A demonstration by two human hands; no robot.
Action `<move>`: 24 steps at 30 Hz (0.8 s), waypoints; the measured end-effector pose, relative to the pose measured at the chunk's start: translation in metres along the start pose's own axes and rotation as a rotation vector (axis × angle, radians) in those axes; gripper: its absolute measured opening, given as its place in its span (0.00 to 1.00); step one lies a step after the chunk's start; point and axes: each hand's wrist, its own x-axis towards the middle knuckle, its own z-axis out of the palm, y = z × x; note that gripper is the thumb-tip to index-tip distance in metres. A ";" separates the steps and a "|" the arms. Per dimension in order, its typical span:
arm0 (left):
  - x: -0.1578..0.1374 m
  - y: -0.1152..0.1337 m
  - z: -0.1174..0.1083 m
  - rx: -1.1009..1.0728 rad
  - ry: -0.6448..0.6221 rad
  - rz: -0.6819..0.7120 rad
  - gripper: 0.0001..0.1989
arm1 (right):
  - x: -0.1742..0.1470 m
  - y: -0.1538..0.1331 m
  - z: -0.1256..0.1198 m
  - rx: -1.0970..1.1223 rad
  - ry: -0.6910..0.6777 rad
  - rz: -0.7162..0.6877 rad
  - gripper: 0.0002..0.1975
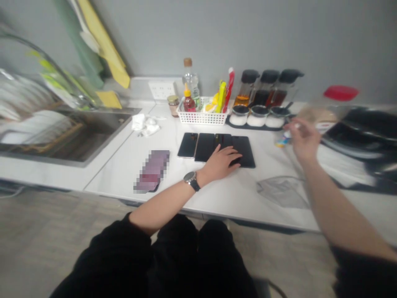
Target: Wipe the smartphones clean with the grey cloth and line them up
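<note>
Several dark-screened phones [187, 145] lie side by side in a row on the white counter. My left hand [218, 163], with a black watch on its wrist, rests over the right part of the row. Its fingers are spread across the screens, partly hiding the phones beneath. To the right, my right hand [305, 138] is raised near the jars, blurred, its fingers pinched together. What it pinches is unclear. Just beside its fingertips shows a small white, blue and yellow item [282, 139]. A grey see-through bag or cloth [282, 191] lies in front of this hand.
Another phone [152, 170], its screen pixelated, lies left. Behind stand a white basket [202, 118] of condiments, black-lidded jars [259, 116] and oil bottles [269, 89]. A sink [93, 140] with dishes is left; crumpled tissue [145, 125] lies beside it. Dark cookware [362, 136] sits right.
</note>
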 end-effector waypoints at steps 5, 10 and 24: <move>0.003 -0.005 0.004 -0.028 0.018 0.016 0.20 | -0.004 0.000 0.003 -0.121 -0.044 -0.024 0.11; -0.001 0.012 -0.012 -0.127 0.089 0.078 0.18 | -0.005 -0.005 0.006 -0.163 -0.025 -0.019 0.07; -0.254 -0.124 -0.104 -0.252 0.450 -0.590 0.31 | 0.005 0.030 0.016 -0.058 0.053 -0.096 0.08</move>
